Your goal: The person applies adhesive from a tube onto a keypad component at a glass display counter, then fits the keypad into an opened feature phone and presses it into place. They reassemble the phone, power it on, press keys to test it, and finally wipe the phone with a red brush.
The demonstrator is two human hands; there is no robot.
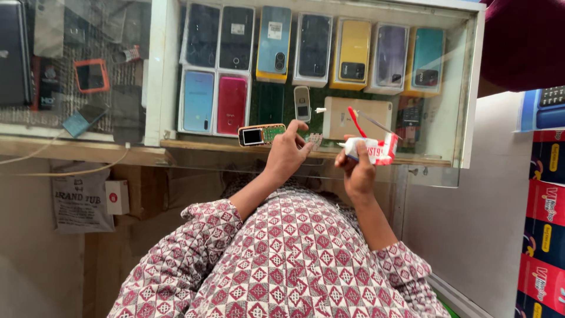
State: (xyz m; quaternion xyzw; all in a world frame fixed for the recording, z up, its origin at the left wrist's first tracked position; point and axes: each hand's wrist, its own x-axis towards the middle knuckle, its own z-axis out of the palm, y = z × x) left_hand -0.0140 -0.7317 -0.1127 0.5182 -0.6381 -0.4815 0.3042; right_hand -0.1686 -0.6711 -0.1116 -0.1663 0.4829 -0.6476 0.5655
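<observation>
Left hand (286,154) pinches a small keypad piece (315,140) beside a keypad phone (261,134). Right hand (358,171) is clamped on a red-and-white tube (371,150) above the glass display case (465,88).

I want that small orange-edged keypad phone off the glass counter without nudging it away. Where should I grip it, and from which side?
Pinch the small keypad phone across its two long edges, coming from above. It lies flat on the glass counter, long axis running sideways; the left hand already crowds its keypad end, so the screen end looks freer.
</observation>
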